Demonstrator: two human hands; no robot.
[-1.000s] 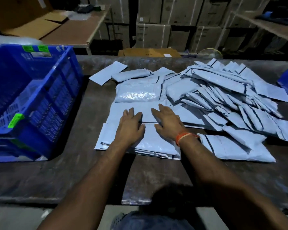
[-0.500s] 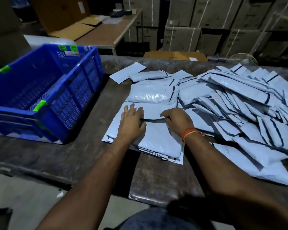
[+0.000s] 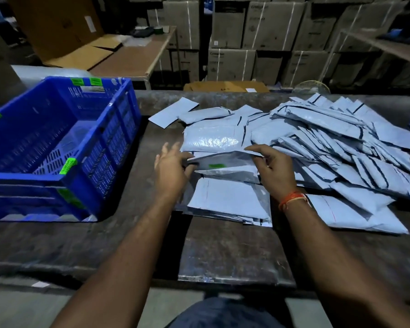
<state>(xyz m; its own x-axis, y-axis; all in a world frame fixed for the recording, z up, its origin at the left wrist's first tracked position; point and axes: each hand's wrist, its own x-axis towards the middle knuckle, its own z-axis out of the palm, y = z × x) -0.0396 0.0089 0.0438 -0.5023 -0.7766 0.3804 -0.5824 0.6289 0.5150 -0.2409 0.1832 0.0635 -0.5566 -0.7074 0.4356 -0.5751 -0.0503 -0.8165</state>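
Desk (image 3: pixel 223 252): dark and worn, it carries all we see.
Blue crate (image 3: pixel 109 147): stands on the desk's left side.
Mailer heap (image 3: pixel 341 143): grey poly mailers sprawl across the right.
Mailer stack (image 3: pixel 230 197): lies flat between our forearms.
Lifted mailer (image 3: pixel 225 162): we hold it tilted just above the stack's far end.
Left grip (image 3: pixel 169 171): clamped on its left edge.
Right grip (image 3: pixel 276 172): pinches its right edge.
Green sticker (image 3: pixel 216 165): on the lifted mailer's near face.

Left hand (image 3: pixel 172 170), right hand (image 3: pixel 273 168) lift grey mailer (image 3: pixel 225 163).
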